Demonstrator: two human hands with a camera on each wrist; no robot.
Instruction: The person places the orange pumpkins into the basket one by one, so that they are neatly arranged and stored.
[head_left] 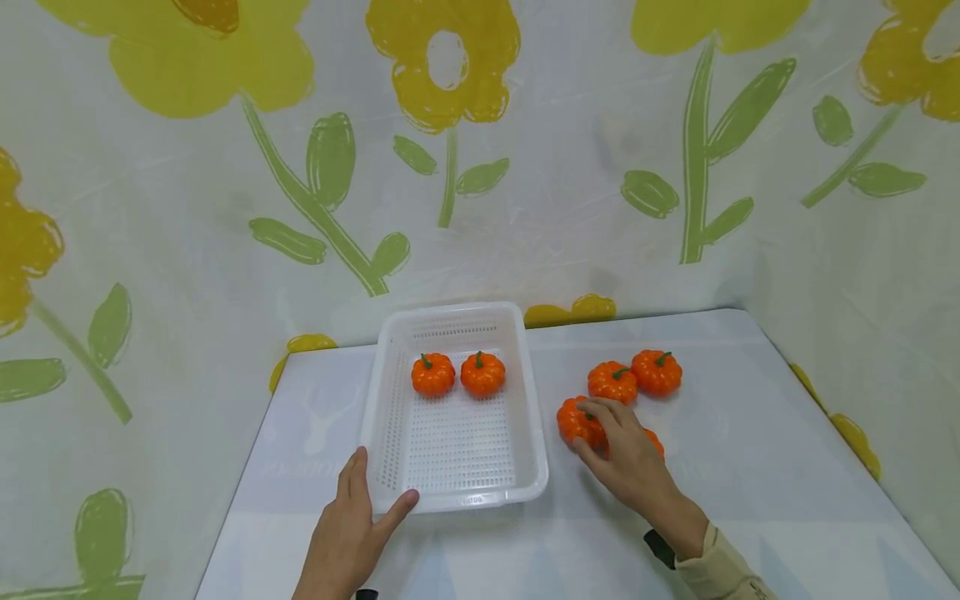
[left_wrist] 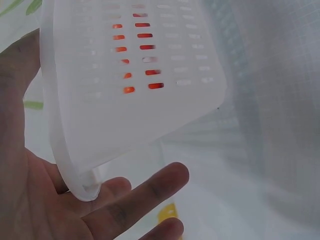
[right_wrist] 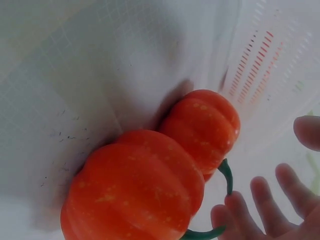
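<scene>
A white perforated plastic basket holds two small orange pumpkins, one on the left and one on the right. My left hand rests at its near left corner, fingers extended along the rim; in the left wrist view the rim lies between thumb and fingers. To the basket's right, my right hand hovers over a cluster of pumpkins, its fingers loosely bent. Nearest to it are a pumpkin and another partly hidden beneath the hand. The right wrist view has the fingers spread beside the green stems, gripping nothing.
Two more pumpkins, one touching the other, sit farther back on the white table. A flower-printed cloth wall stands behind the table and along both sides.
</scene>
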